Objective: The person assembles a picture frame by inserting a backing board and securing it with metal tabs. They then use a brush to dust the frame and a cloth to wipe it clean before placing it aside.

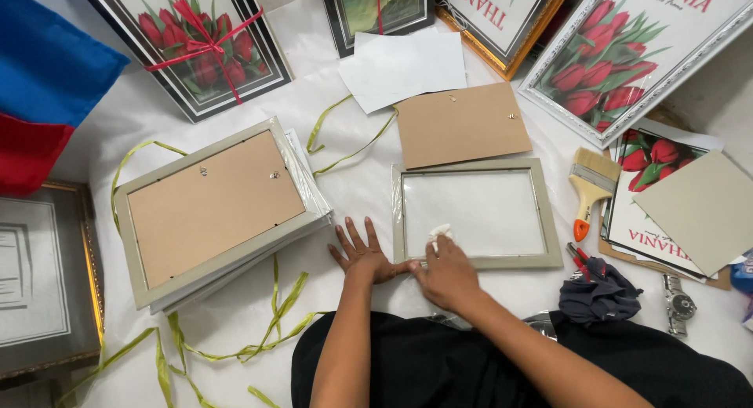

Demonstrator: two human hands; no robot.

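An empty grey picture frame lies face up on the white sheet in front of me, its glass pane showing white. My right hand rests on the frame's near edge and pinches a small white wad of cloth against the glass. My left hand lies flat with fingers spread on the white sheet just left of the frame, touching its near left corner. A brown backing board lies just beyond the frame.
A stack of grey frames lies back-up at left. Green ribbon trails around it. White paper sheets, tulip-print frames and prints sit beyond and right, with a paintbrush, dark cloth and wristwatch.
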